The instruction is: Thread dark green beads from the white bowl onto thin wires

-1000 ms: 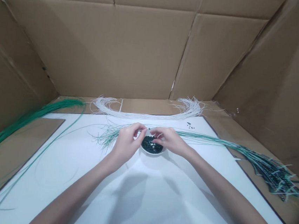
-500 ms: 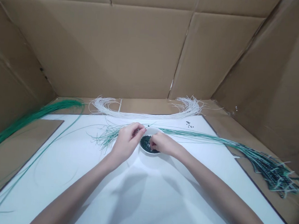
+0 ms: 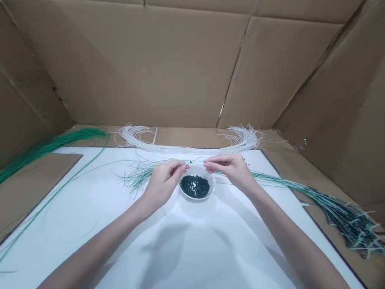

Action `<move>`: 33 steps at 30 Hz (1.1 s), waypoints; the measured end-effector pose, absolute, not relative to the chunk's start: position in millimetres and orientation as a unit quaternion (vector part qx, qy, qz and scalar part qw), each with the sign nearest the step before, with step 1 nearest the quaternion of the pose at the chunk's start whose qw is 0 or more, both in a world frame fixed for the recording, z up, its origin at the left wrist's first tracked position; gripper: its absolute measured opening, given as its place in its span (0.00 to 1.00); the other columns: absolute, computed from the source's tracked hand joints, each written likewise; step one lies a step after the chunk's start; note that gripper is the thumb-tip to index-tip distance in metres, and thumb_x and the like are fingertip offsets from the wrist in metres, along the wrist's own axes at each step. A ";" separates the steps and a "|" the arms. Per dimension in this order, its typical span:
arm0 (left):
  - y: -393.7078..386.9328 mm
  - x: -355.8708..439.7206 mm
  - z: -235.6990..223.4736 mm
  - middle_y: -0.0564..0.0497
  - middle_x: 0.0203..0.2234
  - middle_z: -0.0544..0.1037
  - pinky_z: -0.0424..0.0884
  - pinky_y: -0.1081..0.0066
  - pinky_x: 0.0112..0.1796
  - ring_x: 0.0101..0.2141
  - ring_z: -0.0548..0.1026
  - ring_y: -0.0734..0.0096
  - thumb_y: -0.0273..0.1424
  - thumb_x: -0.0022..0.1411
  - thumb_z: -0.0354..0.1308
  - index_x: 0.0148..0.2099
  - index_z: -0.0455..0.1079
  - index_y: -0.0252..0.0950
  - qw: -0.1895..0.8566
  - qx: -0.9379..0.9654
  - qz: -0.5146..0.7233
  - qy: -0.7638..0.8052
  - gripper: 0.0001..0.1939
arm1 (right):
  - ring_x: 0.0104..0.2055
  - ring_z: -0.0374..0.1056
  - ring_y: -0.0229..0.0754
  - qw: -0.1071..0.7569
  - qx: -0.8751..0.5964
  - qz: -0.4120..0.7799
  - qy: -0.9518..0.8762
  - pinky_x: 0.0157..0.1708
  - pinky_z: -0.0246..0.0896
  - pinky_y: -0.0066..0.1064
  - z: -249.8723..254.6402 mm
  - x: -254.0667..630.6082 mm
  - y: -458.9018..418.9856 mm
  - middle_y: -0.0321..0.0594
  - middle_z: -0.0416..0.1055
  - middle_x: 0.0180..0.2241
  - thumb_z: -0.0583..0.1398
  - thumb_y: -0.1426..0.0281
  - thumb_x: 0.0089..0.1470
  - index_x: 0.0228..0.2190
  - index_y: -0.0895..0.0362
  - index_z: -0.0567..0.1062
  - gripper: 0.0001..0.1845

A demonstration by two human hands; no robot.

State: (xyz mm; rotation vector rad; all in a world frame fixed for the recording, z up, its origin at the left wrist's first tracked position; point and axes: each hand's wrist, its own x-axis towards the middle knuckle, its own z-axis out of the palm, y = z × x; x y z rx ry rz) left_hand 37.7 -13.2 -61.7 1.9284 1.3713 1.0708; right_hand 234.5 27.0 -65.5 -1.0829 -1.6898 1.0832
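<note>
Here, the left hand has its grip pinched on a thin green strand, thumb against forefinger, with a small dark bead threaded on it just beyond the fingertips. The right hand hangs opposite, its grip pressed together at the tips of thumb and forefinger; whether anything is caught there is too small to tell. Between and just below the two hands stands a round white bowl holding a heap of dark green beads, a pale patch showing near the middle.

Behind the hands runs a long bundle of green strands, its frayed tips spread beside the left hand and its far right end thick with dark beadwork. The right hand partly hides a few loose dark specks. Farther back, a bundle of white strands lies across with both ends curling upward. Well off to the left lies a brighter green bundle, from which a few long loose strands trail forward.

The table is white with a dark edge, and soft shadows of the arms fall on it. Brown cardboard walls rise behind and on both sides, creased and jointed.
</note>
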 end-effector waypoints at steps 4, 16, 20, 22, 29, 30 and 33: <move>-15.1 38.2 -60.1 0.50 0.31 0.75 0.64 0.72 0.35 0.33 0.71 0.70 0.31 0.60 0.47 0.32 0.70 0.35 0.265 0.716 0.408 0.500 0.11 | 0.25 0.68 0.36 0.459 -0.397 0.505 -0.613 0.32 0.65 0.31 -71.6 238.9 26.9 0.39 0.74 0.24 0.66 0.66 0.36 0.28 0.59 0.78 0.13; -24.3 39.5 -55.8 0.50 0.33 0.75 0.66 0.72 0.33 0.32 0.70 0.72 0.31 0.59 0.51 0.38 0.70 0.37 0.276 0.707 0.458 0.463 0.08 | 0.20 0.63 0.30 0.492 -0.333 0.600 -0.536 0.20 0.62 0.24 -71.0 231.9 23.4 0.36 0.73 0.23 0.66 0.67 0.36 0.24 0.57 0.75 0.09; -26.7 40.9 -53.5 0.52 0.30 0.75 0.64 0.73 0.30 0.29 0.69 0.74 0.29 0.59 0.50 0.35 0.70 0.37 0.267 0.717 0.448 0.462 0.07 | 0.22 0.64 0.31 0.497 -0.318 0.611 -0.528 0.20 0.62 0.23 -69.8 232.1 22.6 0.36 0.73 0.25 0.67 0.68 0.36 0.23 0.56 0.76 0.07; -27.4 41.3 -52.4 0.52 0.30 0.75 0.64 0.73 0.30 0.28 0.68 0.74 0.29 0.58 0.51 0.34 0.70 0.37 0.262 0.719 0.447 0.463 0.07 | 0.21 0.64 0.30 0.499 -0.310 0.617 -0.523 0.19 0.61 0.22 -69.5 231.9 22.0 0.36 0.73 0.25 0.67 0.69 0.36 0.23 0.56 0.76 0.07; -26.7 40.6 -53.7 0.52 0.31 0.74 0.65 0.73 0.31 0.30 0.69 0.73 0.29 0.59 0.50 0.35 0.70 0.37 0.269 0.716 0.445 0.465 0.07 | 0.17 0.61 0.28 0.501 -0.312 0.619 -0.519 0.18 0.60 0.23 -71.1 232.0 22.3 0.34 0.73 0.22 0.67 0.69 0.34 0.22 0.56 0.76 0.07; -26.6 40.4 -54.0 0.52 0.30 0.74 0.64 0.73 0.31 0.30 0.69 0.73 0.29 0.59 0.50 0.35 0.70 0.37 0.267 0.717 0.445 0.466 0.07 | 0.17 0.61 0.28 0.501 -0.309 0.622 -0.517 0.18 0.60 0.22 -71.1 231.9 22.4 0.34 0.73 0.22 0.67 0.70 0.35 0.22 0.56 0.76 0.07; -26.5 40.4 -54.2 0.52 0.30 0.74 0.64 0.73 0.30 0.29 0.69 0.74 0.29 0.59 0.50 0.35 0.70 0.37 0.260 0.720 0.445 0.464 0.07 | 0.18 0.62 0.28 0.502 -0.305 0.626 -0.513 0.19 0.60 0.22 -70.3 231.0 22.2 0.34 0.73 0.22 0.67 0.70 0.35 0.22 0.56 0.77 0.06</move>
